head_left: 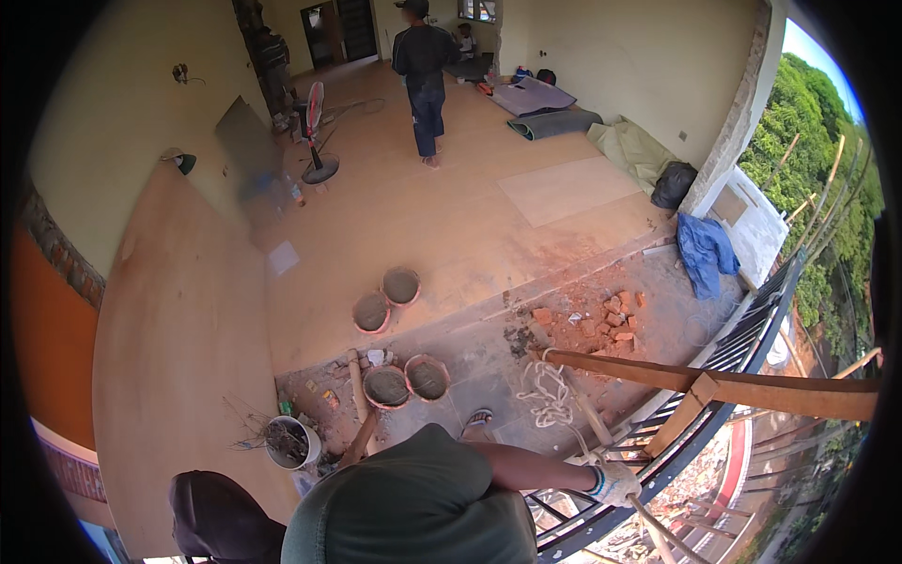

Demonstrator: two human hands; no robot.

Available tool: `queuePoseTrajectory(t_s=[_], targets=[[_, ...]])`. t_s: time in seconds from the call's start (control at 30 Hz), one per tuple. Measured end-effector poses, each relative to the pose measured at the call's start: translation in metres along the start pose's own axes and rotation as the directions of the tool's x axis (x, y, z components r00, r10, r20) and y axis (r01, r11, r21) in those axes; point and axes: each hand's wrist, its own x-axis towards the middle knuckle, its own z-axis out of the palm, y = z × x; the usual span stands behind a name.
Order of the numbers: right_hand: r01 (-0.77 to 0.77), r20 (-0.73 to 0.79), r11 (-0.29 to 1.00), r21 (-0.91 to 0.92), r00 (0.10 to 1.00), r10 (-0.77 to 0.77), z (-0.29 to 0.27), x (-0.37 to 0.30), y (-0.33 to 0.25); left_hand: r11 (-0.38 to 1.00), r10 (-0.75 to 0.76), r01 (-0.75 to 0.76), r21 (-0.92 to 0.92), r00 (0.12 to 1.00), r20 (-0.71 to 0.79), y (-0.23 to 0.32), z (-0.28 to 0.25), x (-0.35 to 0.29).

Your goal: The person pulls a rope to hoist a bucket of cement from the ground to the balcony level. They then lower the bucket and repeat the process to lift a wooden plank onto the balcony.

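Observation:
My left arm comes out of a green sleeve and reaches right across the railing (754, 336). On my left hand (617, 483) is a pale knitted glove, and its fingers are closed around a rope (550, 399). Loose loops of this rope lie on the balcony floor beside a wooden beam (648, 369); past the glove, it runs on beyond the railing. The beam slants out over the rail, with a shorter wooden brace (683, 414) under it. A sandalled foot (478, 416) shows just above my forearm. My right hand is out of view.
Several mortar-filled pans (427, 378) stand near the floor step. Broken bricks (615, 315) lie beyond the rope. A white bucket (291, 443) holds debris at left, beside a leaning board (183, 357). A person (425, 70) stands farther inside; a dark rounded shape (225, 519) fills the lower left.

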Motion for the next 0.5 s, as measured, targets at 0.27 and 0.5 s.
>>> queuePoseTrajectory(t_s=[0.27, 0.5], targets=[[-0.231, 0.109, 0.972, -0.051, 0.966, 0.235, 0.03, -0.018, 0.025, 0.962, -0.097, 0.072, 0.263, 0.992, 0.082, -0.083, -0.013, -0.025], [-0.543, 0.089, 0.834, 0.101, 0.84, 0.536, 0.037, -0.032, 0.084, 0.999, -0.022, 0.033, -0.034, 0.955, 0.297, -0.112, -0.03, 0.029]])
